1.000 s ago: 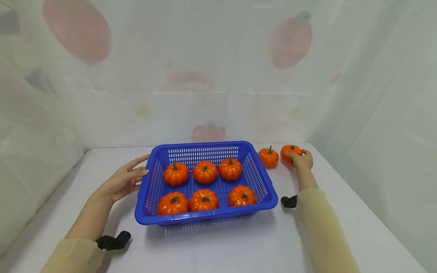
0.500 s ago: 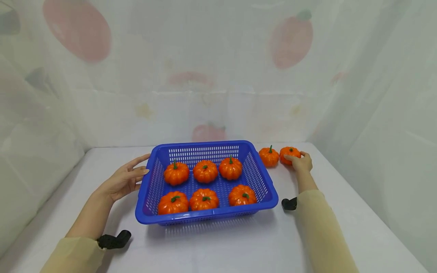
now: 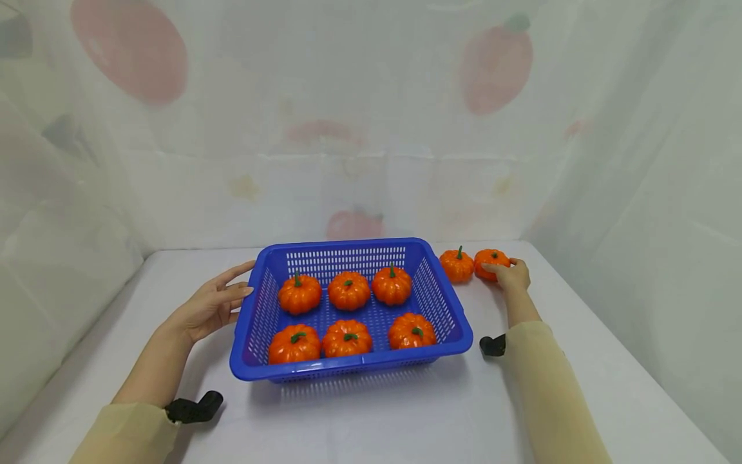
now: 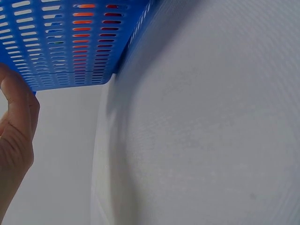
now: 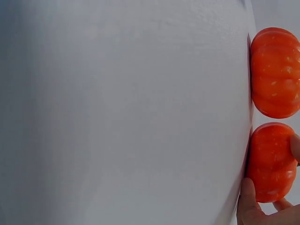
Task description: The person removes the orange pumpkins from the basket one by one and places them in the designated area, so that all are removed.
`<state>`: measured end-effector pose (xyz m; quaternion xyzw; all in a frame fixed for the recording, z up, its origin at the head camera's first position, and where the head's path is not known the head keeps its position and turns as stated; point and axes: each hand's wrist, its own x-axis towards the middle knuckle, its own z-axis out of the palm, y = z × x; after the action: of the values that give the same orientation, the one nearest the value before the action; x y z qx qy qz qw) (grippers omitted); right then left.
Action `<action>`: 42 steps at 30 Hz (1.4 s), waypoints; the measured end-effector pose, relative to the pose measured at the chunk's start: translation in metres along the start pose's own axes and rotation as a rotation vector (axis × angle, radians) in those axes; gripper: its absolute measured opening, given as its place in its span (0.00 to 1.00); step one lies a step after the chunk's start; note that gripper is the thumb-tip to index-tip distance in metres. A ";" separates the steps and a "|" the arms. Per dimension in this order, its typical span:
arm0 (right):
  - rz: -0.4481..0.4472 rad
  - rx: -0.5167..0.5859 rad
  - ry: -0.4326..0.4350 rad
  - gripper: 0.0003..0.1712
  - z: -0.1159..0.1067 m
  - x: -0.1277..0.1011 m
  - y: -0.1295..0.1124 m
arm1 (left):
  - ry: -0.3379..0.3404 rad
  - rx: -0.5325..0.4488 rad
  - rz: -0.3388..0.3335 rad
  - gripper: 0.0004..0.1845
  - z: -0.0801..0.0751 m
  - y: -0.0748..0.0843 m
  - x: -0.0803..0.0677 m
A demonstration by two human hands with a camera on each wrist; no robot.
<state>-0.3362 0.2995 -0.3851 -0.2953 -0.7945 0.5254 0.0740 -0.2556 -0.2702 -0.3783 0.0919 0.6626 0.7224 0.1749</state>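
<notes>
On the right, my right hand (image 3: 513, 276) holds a small orange pumpkin (image 3: 491, 264) between thumb and fingers. The right wrist view shows the gripped pumpkin (image 5: 271, 161) low over the white cloth, fingertips along its side. Just left of it sits another pumpkin (image 3: 456, 265) with an upright green stem. At centre stands a blue plastic basket (image 3: 348, 368) with slotted walls and several pumpkins (image 3: 348, 291) in two rows. My left hand (image 3: 209, 308) is at the basket's left side, its loosely extended fingers at the rim. In the left wrist view, fingers (image 4: 21, 101) overlap the slotted wall.
White cloth covers the table (image 3: 371, 425). A pale curtain (image 3: 348, 180) with faded fruit prints rises behind it, with similar sheets at both sides. A black wrist mount (image 3: 196, 408) sits on the left wrist, another mount (image 3: 493, 346) on the right.
My right hand has shifted the pumpkin slightly left and down, closer to the neighbouring pumpkin, then kept almost still. The left hand and the basket have hardly moved.
</notes>
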 end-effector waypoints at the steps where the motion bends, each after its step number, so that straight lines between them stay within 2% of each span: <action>1: 0.004 0.004 -0.002 0.48 0.000 0.000 0.000 | 0.000 0.000 -0.001 0.38 0.000 0.000 0.000; 5: -0.004 0.000 -0.009 0.48 0.000 0.001 0.000 | 0.004 -0.001 -0.004 0.38 0.000 0.001 0.000; 13: -0.076 -0.116 0.040 0.49 -0.005 -0.002 -0.002 | -0.001 -0.013 -0.006 0.38 0.001 0.001 -0.001; 18: -0.142 -0.202 0.100 0.48 -0.010 -0.005 -0.014 | -0.011 -0.023 -0.006 0.39 0.001 0.001 -0.002; 23: -0.222 -0.208 0.172 0.47 -0.014 -0.007 -0.031 | -0.002 -0.017 -0.012 0.38 0.002 0.002 -0.001; 27: -0.283 -0.183 0.188 0.46 -0.014 -0.010 -0.049 | 0.002 -0.008 -0.014 0.38 0.002 0.003 -0.001; 33: -0.387 -0.135 0.161 0.43 -0.015 -0.024 -0.086 | 0.002 -0.010 -0.014 0.38 0.000 0.002 -0.001; 42: -0.570 -0.093 0.035 0.41 -0.004 -0.057 -0.133 | -0.012 0.014 -0.012 0.37 -0.001 0.002 0.001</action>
<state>-0.3395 0.2352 -0.2555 -0.0723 -0.8672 0.4414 0.2189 -0.2574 -0.2708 -0.3768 0.0934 0.6670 0.7163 0.1825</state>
